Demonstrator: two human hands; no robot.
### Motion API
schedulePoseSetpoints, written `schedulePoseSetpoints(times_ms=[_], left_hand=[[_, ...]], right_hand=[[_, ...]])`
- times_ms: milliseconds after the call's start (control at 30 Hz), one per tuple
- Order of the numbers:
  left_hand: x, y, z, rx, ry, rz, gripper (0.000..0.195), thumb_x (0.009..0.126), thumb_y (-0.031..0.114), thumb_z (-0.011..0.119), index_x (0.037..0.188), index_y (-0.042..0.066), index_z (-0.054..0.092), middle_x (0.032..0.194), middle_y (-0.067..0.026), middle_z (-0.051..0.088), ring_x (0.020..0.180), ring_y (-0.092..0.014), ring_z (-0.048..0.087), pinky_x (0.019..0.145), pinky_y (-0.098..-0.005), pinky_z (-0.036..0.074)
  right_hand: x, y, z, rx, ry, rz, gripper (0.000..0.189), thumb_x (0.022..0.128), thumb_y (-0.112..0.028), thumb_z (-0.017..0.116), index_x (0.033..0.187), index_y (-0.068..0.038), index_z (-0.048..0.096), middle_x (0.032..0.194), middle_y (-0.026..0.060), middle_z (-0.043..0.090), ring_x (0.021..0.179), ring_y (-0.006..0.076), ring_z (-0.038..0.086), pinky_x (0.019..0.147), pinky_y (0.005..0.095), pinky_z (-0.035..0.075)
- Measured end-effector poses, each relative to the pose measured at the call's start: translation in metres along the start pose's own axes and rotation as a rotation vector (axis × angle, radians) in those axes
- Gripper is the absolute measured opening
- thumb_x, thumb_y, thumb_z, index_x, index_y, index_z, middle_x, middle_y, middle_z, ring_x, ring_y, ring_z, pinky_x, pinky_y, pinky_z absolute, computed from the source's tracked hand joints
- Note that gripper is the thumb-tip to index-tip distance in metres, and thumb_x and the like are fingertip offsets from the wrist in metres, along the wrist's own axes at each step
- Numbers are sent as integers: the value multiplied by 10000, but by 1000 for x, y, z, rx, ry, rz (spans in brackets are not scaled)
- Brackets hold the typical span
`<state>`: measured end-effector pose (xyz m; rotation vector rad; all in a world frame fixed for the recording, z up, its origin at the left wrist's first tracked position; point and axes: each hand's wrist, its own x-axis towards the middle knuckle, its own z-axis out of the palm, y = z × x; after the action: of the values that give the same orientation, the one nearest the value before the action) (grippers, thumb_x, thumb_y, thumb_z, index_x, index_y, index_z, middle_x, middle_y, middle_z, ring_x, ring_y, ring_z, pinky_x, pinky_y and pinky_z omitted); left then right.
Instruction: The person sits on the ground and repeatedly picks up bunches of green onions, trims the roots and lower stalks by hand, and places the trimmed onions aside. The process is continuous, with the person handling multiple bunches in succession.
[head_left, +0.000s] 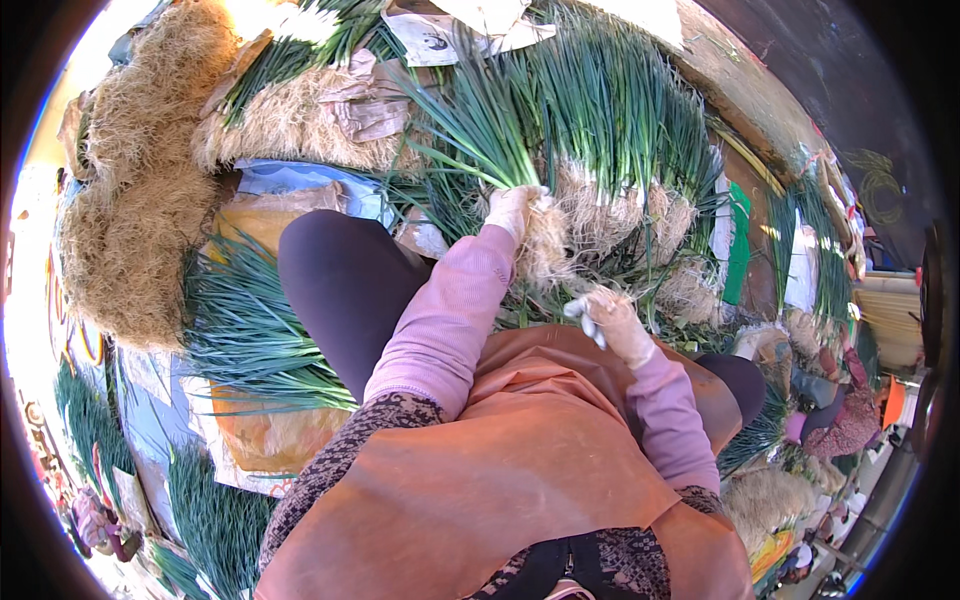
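Note:
My left hand, in a pale glove, grips a bunch of scallion-like plants just above the roots. Their long green leaves fan upward, and the pale, stringy roots hang below my fist. Lower and to the right, my gloved right hand is in front of the apron, apart from the bunch. Its fingers are partly bent and spread, with nothing visible in them. Beyond my hands stands a dense row of the same plants, roots toward me. Loose green leaves lie beneath the held roots.
At my left, more plants lie across a yellow sack. Root-side-out stacks rise at the far left. An orange apron covers my lap between bent knees. Another person sits at the right, among further bundles.

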<state>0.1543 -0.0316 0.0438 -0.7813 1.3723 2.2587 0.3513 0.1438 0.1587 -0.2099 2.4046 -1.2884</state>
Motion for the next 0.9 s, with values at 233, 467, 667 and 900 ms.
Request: schedulePoseSetpoints(times_ms=[233, 467, 667, 900], left_hand=[[-9, -39, -16, 1159, 227, 97, 350, 791, 164, 618, 1121, 49, 593, 1019, -216, 673, 973, -351, 662, 861, -408, 523], [-12, -36, -17, 1390, 350, 235, 157, 916, 108, 516, 961, 60, 658, 919, -138, 712, 845, -269, 712, 689, -408, 575], [-4, -55, -30, 1135, 252, 401, 267, 945, 198, 435, 853, 79, 656, 810, -142, 692, 729, -279, 695, 624, -403, 546], [-8, -46, -20, 806, 319, 220, 343, 937, 218, 368, 966, 46, 664, 972, -227, 667, 913, -359, 661, 815, -445, 508]], right_hand=[[-23, 17, -37, -1089, 238, 504, 521, 800, -331, 665, 1210, -28, 553, 1002, 183, 662, 823, 321, 674, 716, 401, 542], [59, -25, 0, -652, 175, 376, 253, 829, -261, 581, 1029, -125, 653, 952, 162, 676, 865, 344, 655, 759, 449, 515], [125, -39, 12, -583, 421, -99, 263, 839, -216, 629, 1066, -88, 660, 978, 160, 674, 917, 345, 642, 809, 400, 509], [237, -69, 4, -975, 257, 124, 622, 861, -281, 614, 1417, -118, 389, 1329, 176, 525, 1134, 345, 572, 937, 437, 458]])
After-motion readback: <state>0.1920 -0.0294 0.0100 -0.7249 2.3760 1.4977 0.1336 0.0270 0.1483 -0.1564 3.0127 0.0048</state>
